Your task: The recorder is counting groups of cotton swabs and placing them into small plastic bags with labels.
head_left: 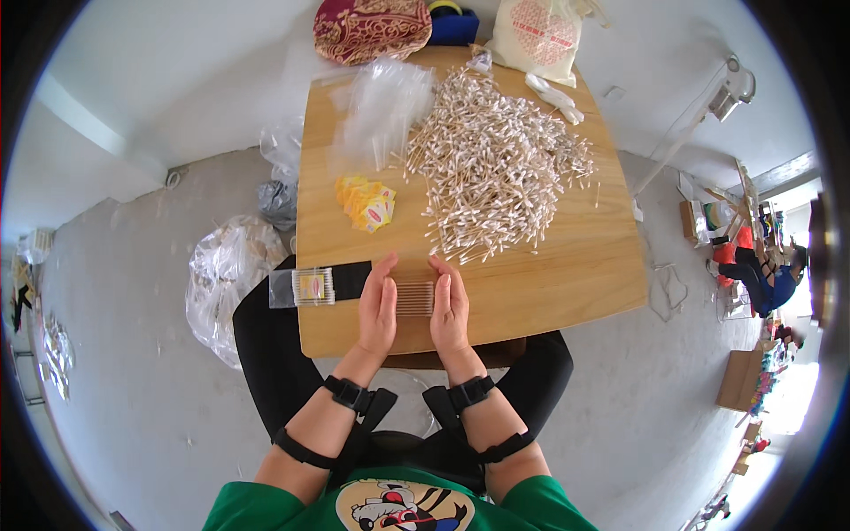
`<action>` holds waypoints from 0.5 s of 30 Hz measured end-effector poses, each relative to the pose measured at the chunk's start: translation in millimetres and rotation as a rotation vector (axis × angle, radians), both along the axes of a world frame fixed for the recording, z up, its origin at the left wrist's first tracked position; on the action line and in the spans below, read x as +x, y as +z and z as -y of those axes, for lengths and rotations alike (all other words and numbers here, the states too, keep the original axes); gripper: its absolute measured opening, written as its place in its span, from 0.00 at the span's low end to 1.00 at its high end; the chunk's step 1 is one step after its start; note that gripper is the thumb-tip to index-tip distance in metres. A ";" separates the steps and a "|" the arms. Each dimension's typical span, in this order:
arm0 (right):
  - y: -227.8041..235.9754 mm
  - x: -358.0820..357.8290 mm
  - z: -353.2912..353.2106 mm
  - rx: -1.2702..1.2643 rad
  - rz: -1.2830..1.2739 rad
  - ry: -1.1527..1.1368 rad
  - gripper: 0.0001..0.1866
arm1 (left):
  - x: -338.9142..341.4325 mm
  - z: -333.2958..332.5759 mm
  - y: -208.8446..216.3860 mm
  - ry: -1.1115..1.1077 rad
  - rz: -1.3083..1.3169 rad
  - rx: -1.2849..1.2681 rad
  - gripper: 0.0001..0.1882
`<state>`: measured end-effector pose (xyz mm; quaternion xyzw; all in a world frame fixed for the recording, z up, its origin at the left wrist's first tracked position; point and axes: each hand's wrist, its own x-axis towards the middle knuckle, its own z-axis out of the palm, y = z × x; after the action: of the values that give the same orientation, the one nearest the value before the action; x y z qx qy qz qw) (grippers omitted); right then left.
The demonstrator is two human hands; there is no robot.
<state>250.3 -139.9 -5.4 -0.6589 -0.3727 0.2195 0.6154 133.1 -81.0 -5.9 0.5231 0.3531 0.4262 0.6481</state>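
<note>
The pale wooden surface [584,257] spread out in front of the seated person, and a great heap of loose cotton swabs [496,168] covered much of its far middle and right. On the floor to the left sat a bulging clear plastic sack [228,279]. Left of the heap lay a loose spread of clear bags [381,111], while a maroon patterned pouch [372,31] and a cream cloth bag [537,37] stood at the far edge. The left hand [378,305] and the right hand [450,305] were held apart near the close edge, palms facing each other, neither one curled into a grip. Nearer the heap was a small pile of yellow cards [367,204]. At the left edge lay a clear packet [303,288] of swabs with a yellow card showing, its right end meeting a black strip [354,280]. Between the two palms lay a neat row of swabs [414,299], sticks running crosswise (whether the palms touched the tips, I cannot tell).
</note>
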 end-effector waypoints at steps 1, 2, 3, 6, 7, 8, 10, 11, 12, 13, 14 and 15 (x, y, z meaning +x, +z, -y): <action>-3.0 5.5 4.6 -0.011 0.001 -0.029 0.17 | -3.3 -1.8 5.3 -0.045 -0.225 0.251 0.25; -2.2 9.4 6.6 -0.023 -0.003 -0.050 0.14 | -9.7 -3.0 10.5 -0.080 -0.454 0.502 0.22; -1.4 17.1 8.7 -0.082 0.096 -0.123 0.10 | -12.7 -5.1 4.9 -0.059 -0.521 0.639 0.23; 7.7 57.1 22.6 -0.312 0.421 -0.194 0.11 | -16.7 -5.4 5.9 -0.098 -0.580 0.687 0.22; 7.0 71.1 27.7 -0.312 0.422 -0.195 0.11 | -15.8 -3.6 7.4 -0.098 -0.579 0.687 0.22; 7.3 85.6 28.8 -0.318 0.519 -0.192 0.11 | -12.5 -3.8 8.2 -0.096 -0.572 0.674 0.22; 3.6 102.3 25.5 -0.320 0.617 -0.190 0.12 | -8.3 -4.8 8.5 -0.092 -0.563 0.665 0.21; 4.9 106.3 21.4 -0.304 0.666 -0.169 0.11 | -9.4 -5.3 8.2 -0.095 -0.561 0.650 0.21; 6.3 108.6 19.0 -0.287 0.714 -0.148 0.11 | -10.1 -5.0 8.0 -0.098 -0.560 0.634 0.20; 7.3 108.8 18.1 -0.284 0.714 -0.149 0.11 | -10.4 -2.6 8.0 -0.098 -0.560 0.636 0.20; 9.1 107.9 15.0 -0.294 0.742 -0.136 0.11 | -10.8 -0.7 8.3 -0.097 -0.567 0.626 0.20; 10.8 107.1 12.2 -0.305 0.770 -0.123 0.10 | -10.7 -0.3 8.2 -0.096 -0.573 0.616 0.20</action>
<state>357.4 -152.1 5.4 -0.7974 -0.4989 -0.0273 0.3384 122.4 -80.7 2.3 0.8056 0.3504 0.3185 0.3562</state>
